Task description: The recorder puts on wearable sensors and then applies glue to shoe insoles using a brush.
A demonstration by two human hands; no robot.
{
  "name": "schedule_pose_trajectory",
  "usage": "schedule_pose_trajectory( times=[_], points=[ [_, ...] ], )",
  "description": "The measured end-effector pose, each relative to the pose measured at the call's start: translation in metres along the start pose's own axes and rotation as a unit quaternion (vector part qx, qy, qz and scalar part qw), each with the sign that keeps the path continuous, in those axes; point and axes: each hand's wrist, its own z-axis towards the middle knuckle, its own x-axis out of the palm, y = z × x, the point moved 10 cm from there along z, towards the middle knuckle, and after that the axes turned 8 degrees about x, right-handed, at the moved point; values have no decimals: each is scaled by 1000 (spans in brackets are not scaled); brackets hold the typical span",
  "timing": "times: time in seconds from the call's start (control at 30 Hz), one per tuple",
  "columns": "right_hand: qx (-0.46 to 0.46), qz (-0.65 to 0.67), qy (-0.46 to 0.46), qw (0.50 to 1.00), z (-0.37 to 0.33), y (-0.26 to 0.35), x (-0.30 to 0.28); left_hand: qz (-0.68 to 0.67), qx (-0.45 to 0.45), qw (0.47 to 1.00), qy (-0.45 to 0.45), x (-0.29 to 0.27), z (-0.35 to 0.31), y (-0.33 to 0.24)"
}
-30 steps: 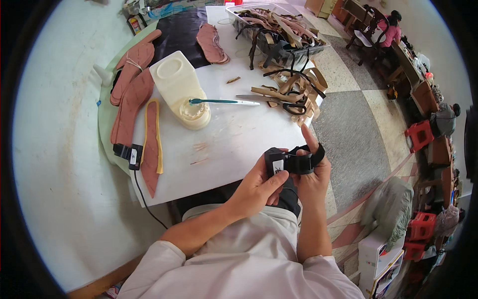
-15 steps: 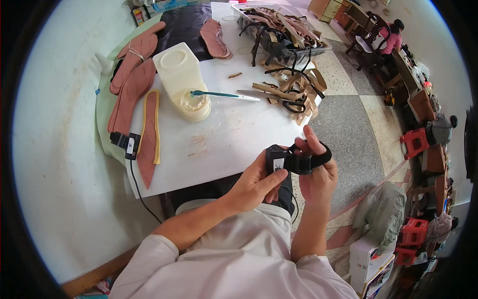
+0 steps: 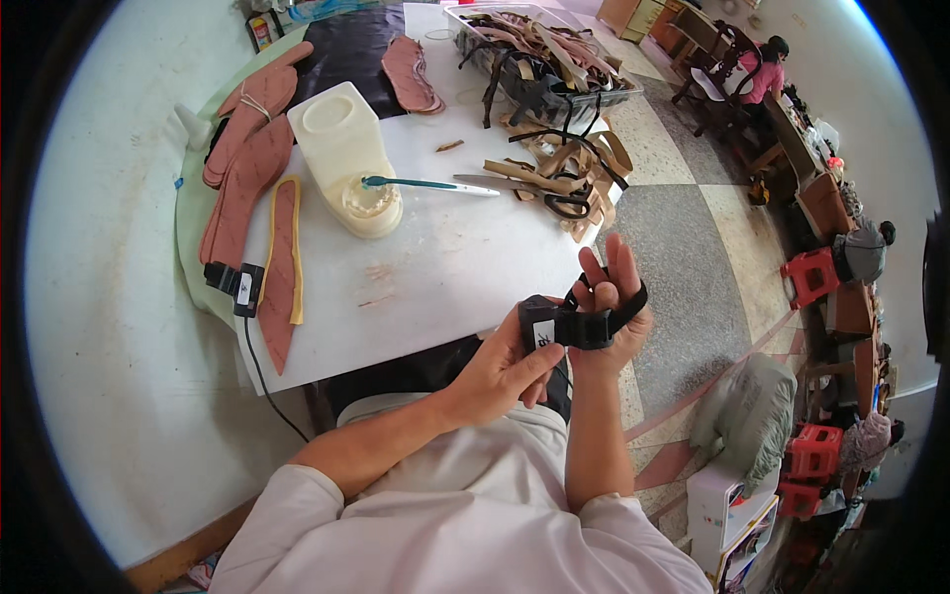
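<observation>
Over the table's near right edge, my left hand [image 3: 502,364] grips a small black box-shaped device [image 3: 537,315] with a white label, its thumb along the lower side. A black strap [image 3: 629,309] runs from the device and loops around my right hand [image 3: 621,342]. That hand is palm up, with its fingers stretched upward through the loop and somewhat apart. Where the strap passes behind the fingers is hidden. A similar black device [image 3: 246,288] with a cable lies at the table's left edge, by a pink pointed piece with yellow edging [image 3: 283,267].
On the white table [image 3: 445,267] stands a cream glue container [image 3: 341,129] with a teal-and-white brush [image 3: 430,184] across its opening. Scissors [image 3: 566,205] lie among tan and black strips, near a clear bin [image 3: 618,94]. Pink stacks [image 3: 252,178] lie left. People sit at benches right.
My right hand has straightened its fingers and pushed further into the strap loop. The left hand keeps its hold on the device. The whole view has shifted slightly.
</observation>
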Motion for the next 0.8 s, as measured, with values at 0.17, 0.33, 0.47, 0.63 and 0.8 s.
schedule_pose_trajectory(
  times=[0.17, 0.33, 0.47, 0.63, 0.8],
  points=[
    [-16, -44, 19, 999, -2, 1, 16, -2, -6, 1000, -13, -10, -1, 9],
    [31, -143, 130, 981, -4, 5, 39, -19, -3, 1000, -13, -19, -6, 12],
    [83, -90, 215, 969, 3, 11, 44, -47, 7, 999, 5, -17, -9, 14],
    [75, 2, 179, 981, 1, 10, 43, -35, 11, 999, 10, -7, -5, 10],
    [43, -21, 130, 990, -3, 16, 55, -9, 48, 997, -62, -15, 2, -10]
  ],
)
